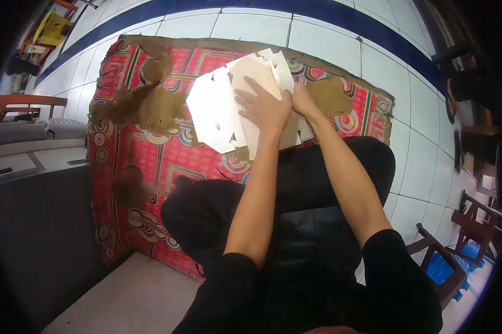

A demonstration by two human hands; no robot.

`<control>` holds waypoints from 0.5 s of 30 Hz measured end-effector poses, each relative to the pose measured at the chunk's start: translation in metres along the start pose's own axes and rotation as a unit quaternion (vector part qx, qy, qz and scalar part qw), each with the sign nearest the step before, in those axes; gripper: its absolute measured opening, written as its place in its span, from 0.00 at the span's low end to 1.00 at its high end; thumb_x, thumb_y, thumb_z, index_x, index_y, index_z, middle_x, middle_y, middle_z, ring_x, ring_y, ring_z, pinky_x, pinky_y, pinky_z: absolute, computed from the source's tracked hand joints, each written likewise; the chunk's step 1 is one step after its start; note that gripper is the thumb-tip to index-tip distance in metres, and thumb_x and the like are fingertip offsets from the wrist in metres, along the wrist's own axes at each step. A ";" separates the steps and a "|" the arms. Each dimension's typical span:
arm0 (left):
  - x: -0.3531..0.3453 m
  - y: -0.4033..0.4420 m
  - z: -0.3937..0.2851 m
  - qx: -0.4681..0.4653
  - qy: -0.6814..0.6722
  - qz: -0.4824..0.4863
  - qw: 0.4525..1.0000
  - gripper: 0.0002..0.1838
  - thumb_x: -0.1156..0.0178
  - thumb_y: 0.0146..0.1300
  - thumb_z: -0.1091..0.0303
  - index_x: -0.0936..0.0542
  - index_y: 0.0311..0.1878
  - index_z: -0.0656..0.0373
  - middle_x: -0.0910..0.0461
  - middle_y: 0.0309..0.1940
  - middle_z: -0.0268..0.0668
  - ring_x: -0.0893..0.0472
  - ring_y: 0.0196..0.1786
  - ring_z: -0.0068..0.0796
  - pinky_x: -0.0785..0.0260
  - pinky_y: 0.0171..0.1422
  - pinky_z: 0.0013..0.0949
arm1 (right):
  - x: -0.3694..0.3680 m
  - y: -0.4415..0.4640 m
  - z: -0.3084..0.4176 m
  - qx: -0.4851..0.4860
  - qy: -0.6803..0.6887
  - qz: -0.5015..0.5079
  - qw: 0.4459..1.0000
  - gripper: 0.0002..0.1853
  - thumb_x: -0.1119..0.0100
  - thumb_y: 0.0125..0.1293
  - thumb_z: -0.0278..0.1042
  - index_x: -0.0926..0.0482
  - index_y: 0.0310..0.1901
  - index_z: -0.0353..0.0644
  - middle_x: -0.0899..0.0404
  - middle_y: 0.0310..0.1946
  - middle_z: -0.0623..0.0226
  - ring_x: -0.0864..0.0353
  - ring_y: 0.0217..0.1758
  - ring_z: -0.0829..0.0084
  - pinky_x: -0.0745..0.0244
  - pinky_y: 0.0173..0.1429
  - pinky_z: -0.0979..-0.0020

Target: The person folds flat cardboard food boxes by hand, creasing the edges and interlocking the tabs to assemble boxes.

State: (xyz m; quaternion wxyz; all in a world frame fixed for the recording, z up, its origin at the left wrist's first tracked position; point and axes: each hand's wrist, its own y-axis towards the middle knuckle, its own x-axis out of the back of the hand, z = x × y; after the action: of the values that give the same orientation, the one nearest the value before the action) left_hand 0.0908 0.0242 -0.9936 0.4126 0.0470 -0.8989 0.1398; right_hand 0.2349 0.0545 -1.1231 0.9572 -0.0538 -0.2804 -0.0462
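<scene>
The person's left hand [268, 111] lies with fingers spread, its palm over the folded cream card sheets [250, 71], which extend beyond it above and below. The right hand [302, 101] bends at their right edge; its fingertips are hidden, so its grip cannot be told. White die-cut card [209, 111] lies left of the hands, above the red patterned mat [142, 151].

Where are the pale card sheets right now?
In the head view, the pale card sheets are at upper centre over the red mat, left hand spread on top, right hand at their right edge.
</scene>
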 end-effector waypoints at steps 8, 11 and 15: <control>0.030 0.000 0.022 -0.080 -0.014 0.059 0.995 0.55 0.38 0.70 0.43 0.54 0.90 0.55 0.58 0.88 0.67 0.56 0.87 0.78 0.58 0.80 0.88 | -0.007 -0.018 0.026 -0.041 0.053 0.037 0.997 0.22 0.37 0.72 0.34 0.16 0.65 0.34 0.11 0.57 0.44 0.12 0.62 0.49 0.21 0.68 0.52; 0.012 -0.003 0.027 -0.071 0.075 0.014 0.995 0.53 0.41 0.71 0.40 0.52 0.91 0.52 0.60 0.89 0.63 0.59 0.88 0.75 0.60 0.75 0.94 | -0.016 -0.025 0.034 0.030 0.158 0.008 0.987 0.32 0.39 0.76 0.35 0.29 0.79 0.37 0.20 0.72 0.47 0.24 0.77 0.57 0.30 0.78 0.59; 0.008 0.006 0.024 -0.037 0.068 0.003 0.997 0.53 0.44 0.72 0.38 0.52 0.91 0.53 0.62 0.89 0.63 0.62 0.89 0.74 0.62 0.75 0.95 | -0.011 -0.036 0.048 -0.037 0.167 0.029 0.985 0.32 0.38 0.78 0.37 0.31 0.79 0.34 0.20 0.72 0.47 0.22 0.76 0.56 0.29 0.78 0.58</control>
State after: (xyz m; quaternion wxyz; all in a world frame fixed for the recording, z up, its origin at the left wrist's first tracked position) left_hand 0.0663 0.0235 -1.0036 0.4735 0.0192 -0.8736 0.1103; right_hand 0.1965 0.0259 -1.0863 0.9889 -0.0888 -0.1131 -0.0374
